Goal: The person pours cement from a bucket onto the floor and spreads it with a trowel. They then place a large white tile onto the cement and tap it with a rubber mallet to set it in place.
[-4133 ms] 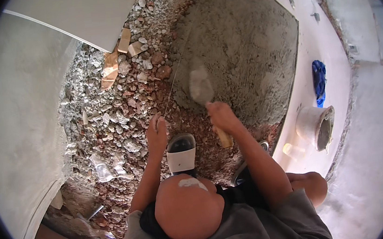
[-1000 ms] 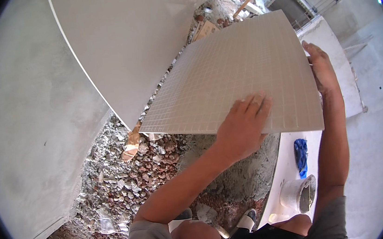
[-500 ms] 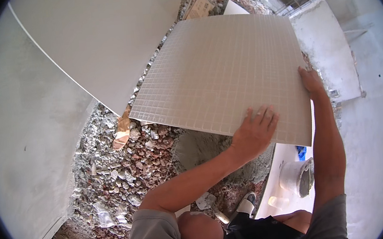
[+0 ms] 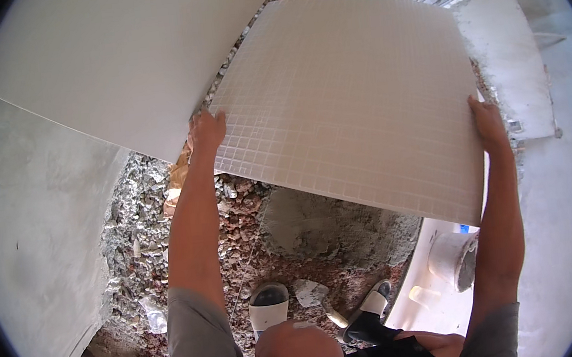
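A large off-white tile (image 4: 354, 101) with a raised grid over its upturned face stretches out in front of me, tilted. On its left edge, near the front corner, my left hand (image 4: 207, 129) is closed, thumb toward the gridded face. My right hand (image 4: 489, 124) grips the opposite edge, its fingers partly hidden behind the tile. Below the tile's near edge, a patch of wet-looking grey mortar (image 4: 319, 224) lies on reddish rubble. How far the mortar extends beneath the tile is hidden.
A smooth pale panel (image 4: 113, 57) stands close on the left beside a grey wall (image 4: 40, 225). Broken stone (image 4: 143, 214) covers the ground. At right, a white bucket (image 4: 444, 259) rests on a pale slab (image 4: 411, 305). A wooden-handled tool (image 4: 335, 313) lies between my sandalled feet.
My left hand has gone from lying flat on the tile's near right part to gripping its left edge. My right hand stays on the right edge. The view has shifted slightly.
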Demonstrator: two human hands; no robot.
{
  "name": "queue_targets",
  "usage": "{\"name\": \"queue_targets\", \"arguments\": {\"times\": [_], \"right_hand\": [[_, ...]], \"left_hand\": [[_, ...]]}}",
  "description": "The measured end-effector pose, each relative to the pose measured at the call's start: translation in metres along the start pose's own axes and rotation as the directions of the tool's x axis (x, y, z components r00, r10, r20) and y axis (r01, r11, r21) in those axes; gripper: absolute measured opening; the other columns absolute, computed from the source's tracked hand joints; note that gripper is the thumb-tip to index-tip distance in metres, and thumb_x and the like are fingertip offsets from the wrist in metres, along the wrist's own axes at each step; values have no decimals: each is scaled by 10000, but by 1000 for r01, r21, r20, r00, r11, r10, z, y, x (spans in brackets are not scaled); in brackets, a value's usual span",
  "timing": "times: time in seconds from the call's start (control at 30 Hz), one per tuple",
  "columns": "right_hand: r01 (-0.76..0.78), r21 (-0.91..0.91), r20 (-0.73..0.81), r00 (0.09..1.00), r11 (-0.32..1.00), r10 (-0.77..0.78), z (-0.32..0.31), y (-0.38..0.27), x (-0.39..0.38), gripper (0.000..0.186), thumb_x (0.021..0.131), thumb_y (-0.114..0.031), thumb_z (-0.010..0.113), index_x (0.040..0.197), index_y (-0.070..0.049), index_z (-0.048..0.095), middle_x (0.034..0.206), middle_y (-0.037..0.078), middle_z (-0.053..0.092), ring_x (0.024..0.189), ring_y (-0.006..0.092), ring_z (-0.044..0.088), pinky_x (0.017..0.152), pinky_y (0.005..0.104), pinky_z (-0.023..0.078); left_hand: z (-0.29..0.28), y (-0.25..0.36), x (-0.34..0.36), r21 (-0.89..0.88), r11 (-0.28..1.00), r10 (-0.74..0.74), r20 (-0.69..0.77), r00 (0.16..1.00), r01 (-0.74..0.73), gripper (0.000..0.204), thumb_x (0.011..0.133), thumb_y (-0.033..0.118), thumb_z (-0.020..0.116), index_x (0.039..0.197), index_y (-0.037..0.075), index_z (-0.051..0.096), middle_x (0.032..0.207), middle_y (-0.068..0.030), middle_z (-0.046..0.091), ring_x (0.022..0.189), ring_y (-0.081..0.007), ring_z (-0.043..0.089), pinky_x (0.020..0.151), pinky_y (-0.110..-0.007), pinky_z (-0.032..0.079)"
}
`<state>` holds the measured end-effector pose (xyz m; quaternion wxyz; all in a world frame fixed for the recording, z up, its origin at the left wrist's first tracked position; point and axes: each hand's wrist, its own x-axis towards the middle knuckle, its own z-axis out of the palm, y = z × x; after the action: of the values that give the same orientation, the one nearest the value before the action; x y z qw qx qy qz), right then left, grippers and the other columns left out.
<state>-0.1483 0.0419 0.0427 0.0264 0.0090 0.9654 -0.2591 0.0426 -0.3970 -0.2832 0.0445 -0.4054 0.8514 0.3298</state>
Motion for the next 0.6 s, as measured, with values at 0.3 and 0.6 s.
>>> {"name": "queue_targets", "arguments": {"times": [0.3,0.6], "right_hand": [[7,-160,-145,989,987,-30,-2,19,10,530,889,-388,554,957,132,628,808,182,656,705,225,625,676,358,479],[-14,-156,-208,978,988,-19,-58,81,-54,520,897,-392,557,961,118,631,834,139,659,749,176,598,702,319,460]], "left_hand": [[-1,19,12,8,981,-192,21,981,192,703,860,577,450,1271,11,528,1345,-250,466,1259,-363,451,1023,-476,376],[22,1,-83,-428,838,-357,38,933,338,727,832,582,474,1093,-79,630,1175,-241,604,1097,-374,570,935,-447,421]]}}
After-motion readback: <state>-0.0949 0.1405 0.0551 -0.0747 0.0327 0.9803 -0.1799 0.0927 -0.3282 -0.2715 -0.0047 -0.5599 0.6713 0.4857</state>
